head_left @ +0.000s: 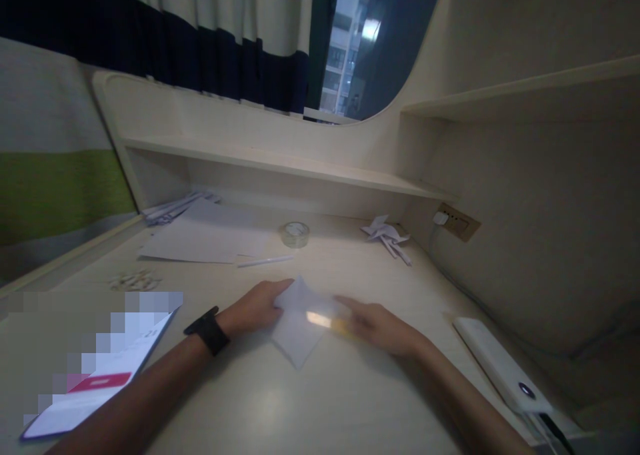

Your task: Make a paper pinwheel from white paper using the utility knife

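Note:
A white folded sheet of paper (299,322) lies on the pale desk (280,402) in front of me, turned like a diamond. My left hand (257,306), with a black band on its wrist, rests flat on the sheet's left corner with its fingers stretched out. My right hand (376,326) is on the sheet's right side, blurred by motion. It seems to hold a small yellowish thing (327,322) against the paper; I cannot make out what it is.
A roll of clear tape (295,234), a white pen (265,261) and loose white sheets (205,238) lie further back. A paper pinwheel (387,235) sits at the back right near a wall socket (457,222). A white power bank (500,365) lies right, a booklet (100,375) left.

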`<state>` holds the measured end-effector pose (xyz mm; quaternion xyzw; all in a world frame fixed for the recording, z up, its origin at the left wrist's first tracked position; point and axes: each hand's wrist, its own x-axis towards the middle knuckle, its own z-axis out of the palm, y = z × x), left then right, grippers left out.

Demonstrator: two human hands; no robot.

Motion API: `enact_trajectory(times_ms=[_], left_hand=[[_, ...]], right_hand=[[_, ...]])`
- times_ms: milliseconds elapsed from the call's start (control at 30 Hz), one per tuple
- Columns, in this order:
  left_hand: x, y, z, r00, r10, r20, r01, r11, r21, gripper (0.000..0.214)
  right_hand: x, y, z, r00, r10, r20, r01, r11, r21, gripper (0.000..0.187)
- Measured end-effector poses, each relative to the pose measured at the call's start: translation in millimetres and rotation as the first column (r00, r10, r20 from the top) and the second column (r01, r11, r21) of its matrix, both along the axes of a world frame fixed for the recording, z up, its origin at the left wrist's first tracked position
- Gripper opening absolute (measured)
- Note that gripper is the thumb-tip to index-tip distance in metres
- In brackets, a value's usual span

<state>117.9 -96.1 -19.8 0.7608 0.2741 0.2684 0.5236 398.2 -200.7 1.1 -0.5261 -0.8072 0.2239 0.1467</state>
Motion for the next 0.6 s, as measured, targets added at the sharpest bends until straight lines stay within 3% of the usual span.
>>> enact_trajectory(times_ms=[67,133,333,600], left_hand=[[1.3,-1.4,1.3,0.992,-0.012,-0.122,0.040,0.974,0.223,0.038],[2.8,-3.1,2.2,0.978,-0.015,-0.210,0.092,0.928,0.362,0.037],[8.2,-9.1,3.7,0.962,0.019,-0.271,0.116,0.873,0.473,0.027],[13.1,-14.3,0.7,0.947,0.082,-0.310,0.104,0.837,0.538,0.018]], right_hand=[[3.0,2.3,-0.6,1.000,-0.003,0.020,0.004,0.999,-0.042,0.055],[5.2,4.5,0.1,0.999,0.009,0.045,-0.005,0.997,-0.075,0.056],[4.6,4.1,9.7,0.990,0.098,0.097,-0.083,0.985,-0.148,0.072],[5.2,-1.2,8.7,0.976,0.157,0.153,-0.139,0.982,-0.125,0.090]])
